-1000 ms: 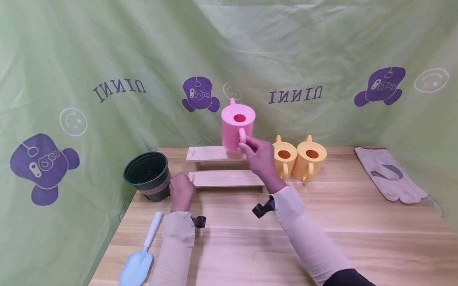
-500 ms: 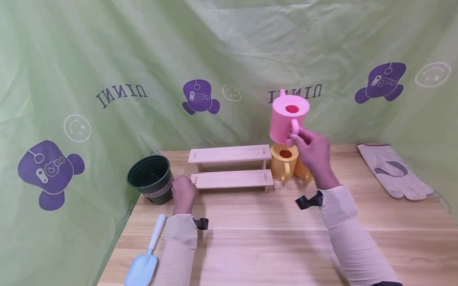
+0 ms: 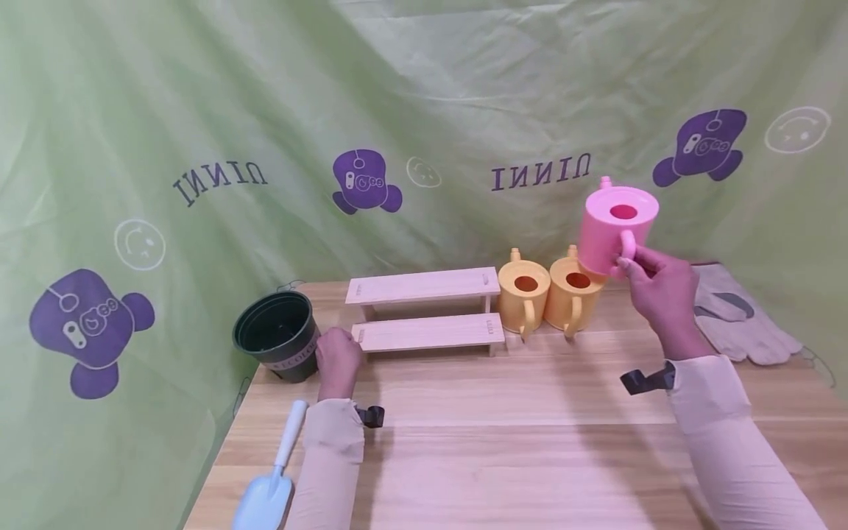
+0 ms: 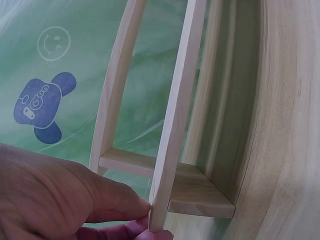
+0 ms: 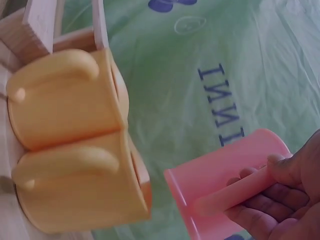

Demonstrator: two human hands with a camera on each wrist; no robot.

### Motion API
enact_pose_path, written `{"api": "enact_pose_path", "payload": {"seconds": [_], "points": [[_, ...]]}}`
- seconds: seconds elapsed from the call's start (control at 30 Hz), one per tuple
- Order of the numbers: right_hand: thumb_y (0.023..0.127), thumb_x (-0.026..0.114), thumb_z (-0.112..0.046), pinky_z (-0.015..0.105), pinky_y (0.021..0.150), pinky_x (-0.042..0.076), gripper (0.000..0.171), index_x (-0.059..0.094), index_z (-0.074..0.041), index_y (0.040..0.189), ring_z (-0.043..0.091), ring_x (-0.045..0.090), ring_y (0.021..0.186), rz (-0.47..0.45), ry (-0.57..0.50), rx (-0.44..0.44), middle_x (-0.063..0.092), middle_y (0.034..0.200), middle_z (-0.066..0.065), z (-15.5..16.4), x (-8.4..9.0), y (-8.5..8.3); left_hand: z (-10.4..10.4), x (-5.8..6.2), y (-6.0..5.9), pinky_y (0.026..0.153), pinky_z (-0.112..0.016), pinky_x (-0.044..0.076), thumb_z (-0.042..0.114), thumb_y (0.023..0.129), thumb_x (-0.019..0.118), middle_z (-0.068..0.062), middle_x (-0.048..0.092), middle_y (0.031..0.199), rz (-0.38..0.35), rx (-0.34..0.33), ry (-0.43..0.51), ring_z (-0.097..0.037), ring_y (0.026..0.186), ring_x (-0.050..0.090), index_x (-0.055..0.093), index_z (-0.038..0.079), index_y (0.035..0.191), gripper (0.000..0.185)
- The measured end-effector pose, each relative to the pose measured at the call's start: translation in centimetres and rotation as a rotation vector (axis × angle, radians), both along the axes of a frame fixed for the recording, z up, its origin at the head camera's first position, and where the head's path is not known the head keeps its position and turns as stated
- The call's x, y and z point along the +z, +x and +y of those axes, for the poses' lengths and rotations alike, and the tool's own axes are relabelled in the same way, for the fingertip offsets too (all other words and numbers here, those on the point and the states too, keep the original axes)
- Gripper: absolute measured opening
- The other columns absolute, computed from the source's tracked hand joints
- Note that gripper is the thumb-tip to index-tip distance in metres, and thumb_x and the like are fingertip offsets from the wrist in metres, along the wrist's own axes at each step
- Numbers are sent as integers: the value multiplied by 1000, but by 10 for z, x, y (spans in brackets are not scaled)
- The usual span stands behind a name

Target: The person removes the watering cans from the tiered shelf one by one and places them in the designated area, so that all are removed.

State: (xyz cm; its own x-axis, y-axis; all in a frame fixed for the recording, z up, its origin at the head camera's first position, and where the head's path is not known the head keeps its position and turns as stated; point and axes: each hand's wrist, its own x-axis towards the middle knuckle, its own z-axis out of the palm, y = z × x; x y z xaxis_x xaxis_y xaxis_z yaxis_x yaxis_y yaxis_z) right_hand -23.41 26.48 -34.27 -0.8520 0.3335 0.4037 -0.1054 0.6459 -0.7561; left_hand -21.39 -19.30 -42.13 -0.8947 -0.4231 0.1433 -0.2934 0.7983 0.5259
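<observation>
My right hand (image 3: pixel 665 294) grips the handle of a pink watering can (image 3: pixel 604 232), held upright above the table at the right. In the right wrist view, fingers curl round that watering can's handle (image 5: pixel 240 190). Two yellow watering cans (image 3: pixel 515 305) (image 3: pixel 568 305) stand side by side against the right end of a two-step wooden shelf (image 3: pixel 430 331). At the shelf's left end is my left hand (image 3: pixel 339 361). The left wrist view shows its thumb and fingertips pinching the end of the front board (image 4: pixel 170 130).
A dark green plant pot (image 3: pixel 291 357) stands just left of my left hand. Nearer me lies a light blue trowel (image 3: pixel 261 500). Pale work gloves (image 3: pixel 762 342) lie at the right, behind my right forearm. A green printed sheet (image 3: pixel 424 88) hangs behind the table.
My right hand has carried the pink watering can from above the shelf to the right, past the yellow watering cans. The left hand stays on the shelf's end.
</observation>
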Motion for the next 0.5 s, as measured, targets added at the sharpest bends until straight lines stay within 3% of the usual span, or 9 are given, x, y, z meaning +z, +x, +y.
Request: {"api": "enact_pose_path", "payload": {"seconds": [0.2,0.3,0.37,0.5], "points": [[87,60,-29,9,55,39,38,58,-13,122,-8,47,72,-44,-26,-38,63,110,15,23,-6,-2,-3,-1,0,59,-33,35,-4,63,57,-11,57,62,-40,9,36,-30,72,51,54,7,46,21],[87,60,-30,10,55,39,38,59,-13,121,-4,48,73,-58,-41,-47,67,97,-6,32,-11,-2,-3,0,-1,61,-33,36,-4,63,59,-11,59,65,-64,17,66,-29,74,51,59,7,49,18],[87,60,-31,10,55,39,38,60,-13,121,-4,48,73,-71,-52,-45,61,86,-21,36,-14,-2,-2,0,-1,61,-33,36,-4,64,59,-11,59,67,-75,23,72,-29,74,50,60,7,50,18],[87,60,-34,10,56,39,40,59,-13,121,-4,47,74,-105,-60,-38,51,78,-33,43,-23,0,-1,0,-2,60,-33,36,-3,65,58,-11,59,66,-84,27,80,-28,74,50,58,7,50,18]]}}
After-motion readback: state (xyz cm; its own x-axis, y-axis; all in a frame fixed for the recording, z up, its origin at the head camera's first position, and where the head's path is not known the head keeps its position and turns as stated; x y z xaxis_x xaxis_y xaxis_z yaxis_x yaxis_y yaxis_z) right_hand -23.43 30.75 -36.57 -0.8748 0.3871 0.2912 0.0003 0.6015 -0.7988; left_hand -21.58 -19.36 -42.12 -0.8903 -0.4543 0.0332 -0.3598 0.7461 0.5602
